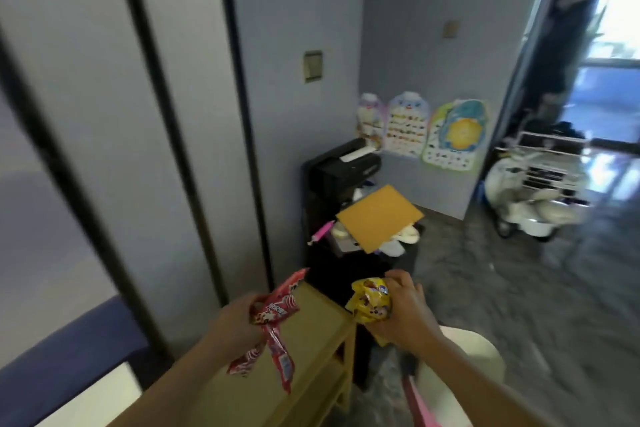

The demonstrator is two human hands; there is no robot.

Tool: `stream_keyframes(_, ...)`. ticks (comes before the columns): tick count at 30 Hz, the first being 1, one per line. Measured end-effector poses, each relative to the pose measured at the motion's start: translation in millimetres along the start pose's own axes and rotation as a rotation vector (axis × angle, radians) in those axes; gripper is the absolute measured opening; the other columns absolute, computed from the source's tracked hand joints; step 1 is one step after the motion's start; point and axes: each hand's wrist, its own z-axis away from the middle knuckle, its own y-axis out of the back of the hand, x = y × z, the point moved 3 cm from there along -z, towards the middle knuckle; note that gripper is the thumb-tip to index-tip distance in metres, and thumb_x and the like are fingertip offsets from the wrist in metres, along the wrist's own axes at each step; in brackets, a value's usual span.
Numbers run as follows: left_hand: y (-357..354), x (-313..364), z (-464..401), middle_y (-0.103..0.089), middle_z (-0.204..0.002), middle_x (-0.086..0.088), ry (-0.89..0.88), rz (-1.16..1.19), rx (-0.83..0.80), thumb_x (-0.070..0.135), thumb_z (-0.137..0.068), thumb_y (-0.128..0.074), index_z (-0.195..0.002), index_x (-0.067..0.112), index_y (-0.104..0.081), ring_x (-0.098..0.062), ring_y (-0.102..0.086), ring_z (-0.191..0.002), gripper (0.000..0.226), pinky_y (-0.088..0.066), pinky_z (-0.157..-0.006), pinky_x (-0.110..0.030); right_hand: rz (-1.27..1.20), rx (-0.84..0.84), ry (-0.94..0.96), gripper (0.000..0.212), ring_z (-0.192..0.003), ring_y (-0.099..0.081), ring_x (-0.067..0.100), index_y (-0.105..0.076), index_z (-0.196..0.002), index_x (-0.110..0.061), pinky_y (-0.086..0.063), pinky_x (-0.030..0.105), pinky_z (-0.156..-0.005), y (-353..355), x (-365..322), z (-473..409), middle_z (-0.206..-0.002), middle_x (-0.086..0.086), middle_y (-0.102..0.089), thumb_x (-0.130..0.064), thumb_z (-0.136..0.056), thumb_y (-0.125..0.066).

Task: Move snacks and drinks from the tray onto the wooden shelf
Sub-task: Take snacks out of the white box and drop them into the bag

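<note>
**Both hands loaded, shelf top just below**

The left hand [242, 317] is closed around a bunch of red snack packets [273, 319], which dangle over the top of the wooden shelf [311, 308]. The right hand [398, 308] grips a yellow snack bag [369, 302] just off the shelf's right edge. The tray is out of view. To place them well, the person should probably lower each lot flat onto the top, red packets first, and bring the yellow bag inward so it rests clear of the edge

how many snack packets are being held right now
2: a red crinkly plastic snack packet in the left hand, a yellow one in the right hand. Others may be hidden.
</note>
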Motion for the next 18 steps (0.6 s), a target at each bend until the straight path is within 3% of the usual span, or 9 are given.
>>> stream_keyframes(3, -55.0, 54.9, -41.4, -0.067, -0.095, 0.011, -0.069, 0.017, -0.034, 0.027, -0.07, -0.075, -0.101, 0.048, -0.047, -0.006, -0.068, -0.08, 0.047, -0.057, -0.078, -0.029, 0.011, 0.003, -0.082, 0.077, -0.113, -0.041, 0.02, -0.056, -0.12, -0.029, -0.037, 0.024, -0.089, 23.1, 71.8, 5.0, -0.129, -0.01, -0.035, -0.053, -0.05, -0.078)
stream_keyframes(6, -114.7, 114.4, -81.5, -0.064, -0.097, 0.013, -0.129, 0.019, -0.024, 0.029, -0.067, -0.073, -0.108, 0.043, -0.051, -0.003, -0.062, -0.086, 0.048, -0.051, -0.081, -0.027, 0.014, 0.024, -0.154, 0.076, -0.109, -0.043, 0.017, -0.058, -0.116, -0.032, -0.038, 0.022, -0.086, 48.8, 140.7, 3.1, -0.123, -0.013, -0.038, -0.055, -0.046, -0.076)
stream_keyframes(8, -155.4, 150.3, -107.5, -0.063, -0.101, 0.013, -0.163, 0.042, -0.035, 0.028, -0.07, -0.071, -0.108, 0.042, -0.052, -0.002, -0.06, -0.089, 0.045, -0.048, -0.08, -0.026, 0.005, 0.038, -0.196, 0.075, -0.108, -0.044, 0.015, -0.06, -0.114, -0.032, -0.041, 0.025, -0.091, 64.4, 183.9, -0.2, -0.122, -0.013, -0.04, -0.059, -0.045, -0.07)
stream_keyframes(15, -287.8, 231.3, -176.5, -0.058, -0.102, 0.014, -0.133, 0.111, -0.129, 0.029, -0.072, -0.069, -0.105, 0.042, -0.051, -0.002, -0.058, -0.09, 0.041, -0.051, -0.082, -0.03, -0.002, 0.029, -0.371, 0.076, -0.109, -0.039, 0.014, -0.061, -0.11, -0.029, -0.042, 0.024, -0.091, 90.3, 324.6, 1.1, -0.116, -0.014, -0.035, -0.068, -0.048, -0.08)
stream_keyframes(18, -334.9, 241.4, -198.7, -0.057, -0.104, 0.012, -0.097, 0.126, -0.161, 0.03, -0.072, -0.069, -0.109, 0.038, -0.053, -0.002, -0.057, -0.09, 0.041, -0.051, -0.082, -0.03, 0.014, 0.016, -0.451, 0.068, -0.113, -0.039, 0.015, -0.059, -0.113, -0.026, -0.042, 0.023, -0.091, 86.2, 373.8, 1.6, -0.126, -0.008, -0.041, -0.051, -0.054, -0.084)
